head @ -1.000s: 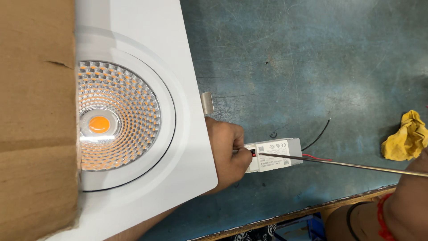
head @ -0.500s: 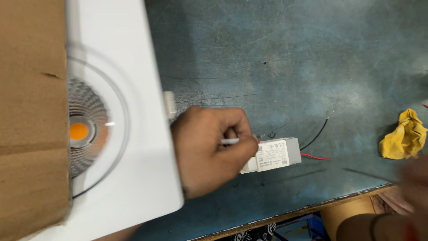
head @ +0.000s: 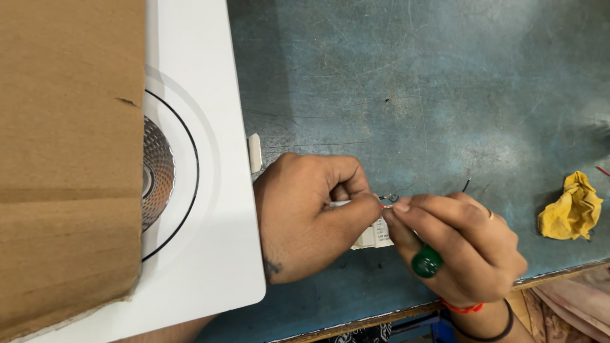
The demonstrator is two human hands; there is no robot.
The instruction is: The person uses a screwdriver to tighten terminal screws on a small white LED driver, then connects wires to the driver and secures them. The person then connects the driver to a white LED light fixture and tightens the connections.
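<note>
Grip: left hand (head: 311,216) and right hand (head: 460,244) meet fingertip to fingertip, both pinched shut on a thin red wire (head: 386,206) just above the small white driver box (head: 375,236). The hands work near the worktop (head: 413,82) front edge; white square light panel (head: 203,209) crowds the left hand. Open blue surface lies beyond, yellow rag (head: 570,208) well apart at right.

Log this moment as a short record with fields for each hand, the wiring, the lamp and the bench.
Left hand: pinches wire ends at its fingertips
Right hand: meets the left at the wires, green-handled tool under the fingers
Driver box: white, mostly hidden beneath both hands
Lamp panel: white, partly under cardboard
Bench: scratched blue top, yellow rag at right
</note>
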